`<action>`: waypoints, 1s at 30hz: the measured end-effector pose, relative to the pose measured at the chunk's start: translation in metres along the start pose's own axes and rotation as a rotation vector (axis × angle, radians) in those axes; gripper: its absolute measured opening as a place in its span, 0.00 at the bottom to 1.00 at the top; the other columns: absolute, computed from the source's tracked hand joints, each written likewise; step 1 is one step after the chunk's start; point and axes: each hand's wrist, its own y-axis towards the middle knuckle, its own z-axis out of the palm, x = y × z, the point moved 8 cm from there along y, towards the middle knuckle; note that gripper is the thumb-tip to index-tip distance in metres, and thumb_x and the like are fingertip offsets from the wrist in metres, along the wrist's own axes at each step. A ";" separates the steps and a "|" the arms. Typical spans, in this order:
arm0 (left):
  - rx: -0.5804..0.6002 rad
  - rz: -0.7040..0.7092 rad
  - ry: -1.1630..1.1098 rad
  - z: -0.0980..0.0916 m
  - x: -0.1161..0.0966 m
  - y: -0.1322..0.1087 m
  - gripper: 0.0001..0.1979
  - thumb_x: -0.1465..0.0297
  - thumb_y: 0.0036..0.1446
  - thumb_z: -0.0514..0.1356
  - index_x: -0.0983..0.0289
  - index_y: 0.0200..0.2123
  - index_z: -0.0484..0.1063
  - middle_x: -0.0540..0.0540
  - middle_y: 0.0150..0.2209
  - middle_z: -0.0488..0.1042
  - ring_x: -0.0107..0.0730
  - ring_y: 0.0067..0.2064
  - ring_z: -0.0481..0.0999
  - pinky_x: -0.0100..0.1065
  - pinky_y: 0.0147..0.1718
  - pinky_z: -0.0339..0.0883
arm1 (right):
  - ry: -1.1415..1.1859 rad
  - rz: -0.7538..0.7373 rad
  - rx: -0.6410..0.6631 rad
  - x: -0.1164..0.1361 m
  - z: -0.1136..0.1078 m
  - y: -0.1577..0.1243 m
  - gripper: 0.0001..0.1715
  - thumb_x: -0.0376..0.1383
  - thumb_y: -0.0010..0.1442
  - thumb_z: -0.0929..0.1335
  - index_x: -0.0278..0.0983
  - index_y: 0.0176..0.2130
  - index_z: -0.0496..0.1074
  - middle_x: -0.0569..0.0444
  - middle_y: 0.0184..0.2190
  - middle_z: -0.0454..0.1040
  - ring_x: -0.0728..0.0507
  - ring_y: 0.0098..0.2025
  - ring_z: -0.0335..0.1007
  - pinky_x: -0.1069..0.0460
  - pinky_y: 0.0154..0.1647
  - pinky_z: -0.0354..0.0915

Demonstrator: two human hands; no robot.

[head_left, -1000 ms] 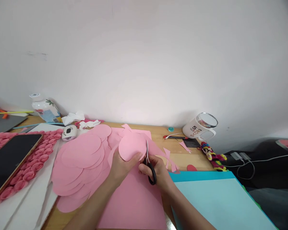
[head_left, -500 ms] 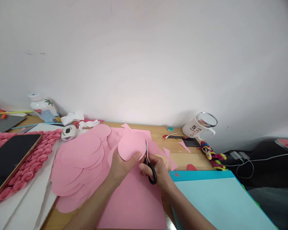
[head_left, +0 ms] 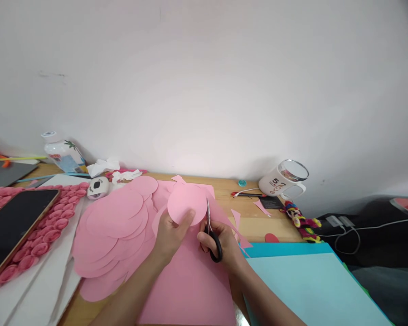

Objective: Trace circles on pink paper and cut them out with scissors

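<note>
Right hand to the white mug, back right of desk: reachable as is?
Probably yes: only bare desk and pink scraps lie between the right hand and the mug. But it's gripping scissors, so its fingers aren't free.

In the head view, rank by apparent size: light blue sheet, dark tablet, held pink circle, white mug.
1. light blue sheet
2. dark tablet
3. pink circle and white mug: about alike, and the mug stands farther away, so not ranked.

Left hand (head_left: 170, 236) and right hand (head_left: 226, 246) are bare, forearms (head_left: 132, 294) unsleeved too.
</note>
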 end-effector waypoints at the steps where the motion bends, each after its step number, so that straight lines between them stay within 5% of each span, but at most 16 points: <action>1: -0.005 -0.004 0.009 0.000 0.001 0.000 0.13 0.61 0.51 0.58 0.67 0.25 0.70 0.52 0.24 0.73 0.31 0.28 0.72 0.28 0.26 0.66 | 0.009 -0.006 0.007 0.000 0.001 0.000 0.14 0.40 0.43 0.69 0.37 0.17 0.61 0.62 0.12 0.60 0.52 0.16 0.57 0.57 0.18 0.55; 9: -0.081 -0.063 0.020 -0.005 0.000 -0.003 0.17 0.60 0.47 0.61 0.67 0.36 0.73 0.56 0.33 0.77 0.37 0.35 0.76 0.32 0.31 0.70 | 0.071 -0.024 0.070 -0.009 0.007 0.001 0.16 0.42 0.44 0.70 0.37 0.19 0.61 0.62 0.12 0.60 0.52 0.16 0.57 0.55 0.19 0.54; 17: 0.034 -0.064 0.016 0.002 0.000 -0.001 0.18 0.64 0.45 0.63 0.65 0.41 0.72 0.57 0.39 0.77 0.39 0.40 0.76 0.34 0.36 0.72 | 0.169 -0.150 0.108 -0.003 -0.002 0.005 0.11 0.36 0.47 0.71 0.36 0.31 0.66 0.61 0.22 0.56 0.52 0.25 0.47 0.55 0.24 0.47; 30: 0.014 -0.098 0.021 0.000 0.004 0.000 0.18 0.63 0.43 0.63 0.66 0.38 0.72 0.57 0.36 0.78 0.39 0.38 0.77 0.34 0.33 0.72 | 0.131 -0.162 0.128 -0.007 -0.001 0.005 0.05 0.34 0.51 0.68 0.37 0.31 0.66 0.62 0.20 0.56 0.51 0.24 0.49 0.54 0.25 0.47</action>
